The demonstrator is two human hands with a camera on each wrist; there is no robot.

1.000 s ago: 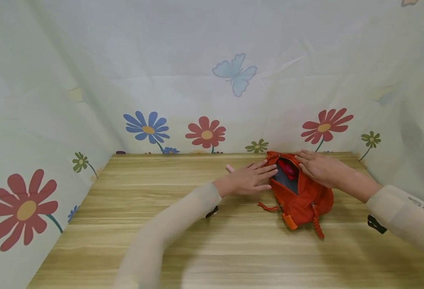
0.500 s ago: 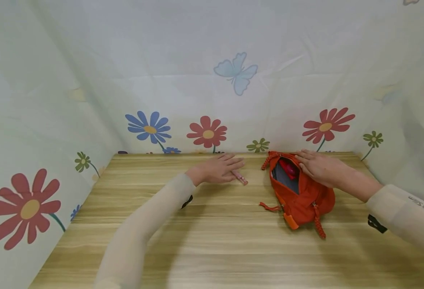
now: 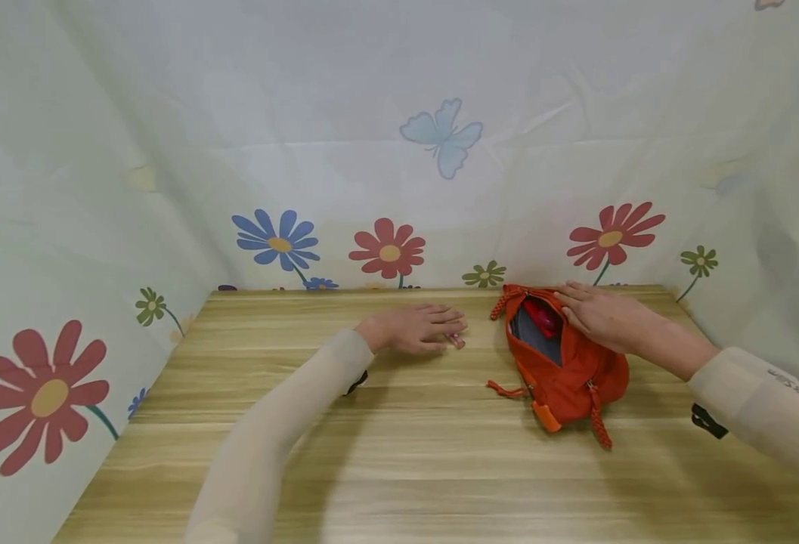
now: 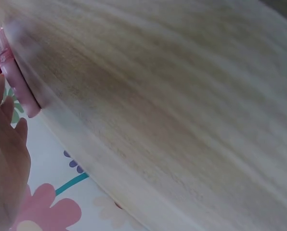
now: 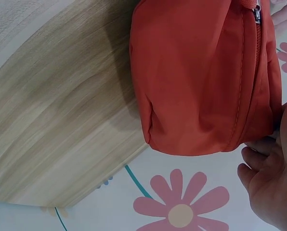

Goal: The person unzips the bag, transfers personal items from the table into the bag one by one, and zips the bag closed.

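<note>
On the wooden table, an orange-red zip bag (image 3: 593, 385) lies with its mouth unzipped. A grey lining and a glossy pinkish-red item (image 3: 542, 317) show inside. My right hand (image 3: 603, 316) holds the bag's right edge beside the opening; in the right wrist view its fingers (image 5: 259, 166) bend at the fabric. To the left of the bag, my left hand (image 3: 413, 329) reaches over a slim pink tube (image 3: 455, 340) with extended fingers, hiding most of it. The left wrist view shows this pink tube (image 4: 18, 84) along the fingertips.
Braided red zip pulls (image 3: 599, 423) and an orange tab (image 3: 545, 415) hang from the bag onto the wooden table (image 3: 399, 483). A pale flower-printed cloth (image 3: 345, 151) stands behind the table and along its sides.
My left hand has moved left from the bag's mouth to the pink tube, then slightly nearer, covering more of it. My right hand has stayed on the bag.
</note>
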